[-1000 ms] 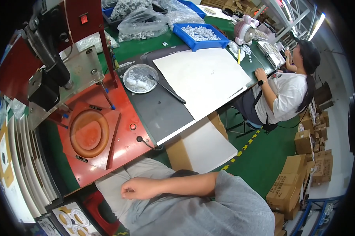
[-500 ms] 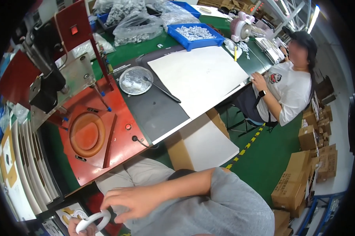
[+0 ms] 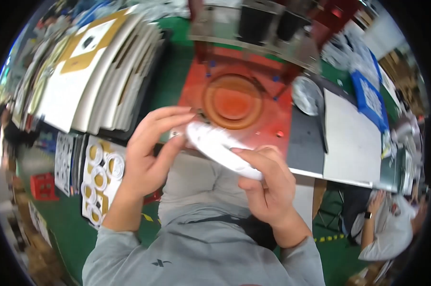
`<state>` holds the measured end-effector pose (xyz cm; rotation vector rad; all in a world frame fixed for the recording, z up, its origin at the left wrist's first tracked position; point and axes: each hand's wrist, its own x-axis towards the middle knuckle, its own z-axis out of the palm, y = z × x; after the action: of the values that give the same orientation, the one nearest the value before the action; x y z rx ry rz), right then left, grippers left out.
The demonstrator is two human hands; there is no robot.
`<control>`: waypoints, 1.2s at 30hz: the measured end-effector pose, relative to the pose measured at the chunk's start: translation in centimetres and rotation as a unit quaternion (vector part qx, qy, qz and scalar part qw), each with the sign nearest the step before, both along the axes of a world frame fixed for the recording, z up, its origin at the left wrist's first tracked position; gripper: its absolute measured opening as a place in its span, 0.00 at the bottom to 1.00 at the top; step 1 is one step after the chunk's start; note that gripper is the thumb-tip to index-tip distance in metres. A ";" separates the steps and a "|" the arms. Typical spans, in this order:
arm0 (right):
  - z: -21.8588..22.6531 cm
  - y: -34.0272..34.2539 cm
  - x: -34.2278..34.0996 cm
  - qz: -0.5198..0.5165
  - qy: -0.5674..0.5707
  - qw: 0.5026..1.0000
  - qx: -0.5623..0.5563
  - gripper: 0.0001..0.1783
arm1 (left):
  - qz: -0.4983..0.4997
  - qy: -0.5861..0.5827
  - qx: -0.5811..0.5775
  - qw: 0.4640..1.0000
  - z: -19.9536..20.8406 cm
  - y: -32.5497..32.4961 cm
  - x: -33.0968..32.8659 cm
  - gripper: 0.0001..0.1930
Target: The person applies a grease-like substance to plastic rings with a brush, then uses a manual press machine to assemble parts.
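A white plastic ring (image 3: 220, 151), tilted and smeared by motion, is held above my lap in front of the red press. My right hand (image 3: 270, 183) pinches its right end between thumb and fingers. At the other end is my left hand (image 3: 151, 152), its thumb and fingers apart around the ring's edge; whether they touch it is blurred. Beyond the ring, an orange-brown round fixture (image 3: 233, 101) sits on the red base plate (image 3: 186, 90) of the press.
White rings lie on a board (image 3: 105, 188) at my left, below stacked boards (image 3: 96, 81). Right of the press are a round dish (image 3: 306, 95), a white sheet (image 3: 351, 138) and a blue tray (image 3: 368, 100) of small parts. A co-worker (image 3: 387, 224) sits at far right.
My view has swung left, so the press is now ahead. The ring has come up from beside the board to above my lap. My right hand now grips it, and my left fingers are spread.
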<state>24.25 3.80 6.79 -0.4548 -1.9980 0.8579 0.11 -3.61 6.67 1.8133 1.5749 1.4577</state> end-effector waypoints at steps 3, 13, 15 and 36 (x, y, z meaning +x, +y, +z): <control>-0.4 1.8 -2.4 -0.055 -0.130 0.971 0.191 0.27 | 0.029 0.018 0.030 0.999 -0.6 1.0 0.1 0.17; -4.0 5.3 -5.0 -0.102 -0.217 0.954 0.178 0.24 | 0.012 0.170 -0.029 0.985 -4.8 5.6 -0.1 0.22; -3.9 4.8 -5.1 -0.104 -0.221 0.955 0.168 0.24 | 0.021 0.198 -0.024 0.980 -5.4 5.7 -0.1 0.24; -4.0 4.6 -4.5 -0.109 -0.373 0.912 0.134 0.38 | 0.058 0.197 0.026 0.978 -6.9 5.6 1.2 0.26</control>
<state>19.73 8.40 2.76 -0.9228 -2.6375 0.2575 1.34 1.98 -0.26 2.1779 1.8687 1.2488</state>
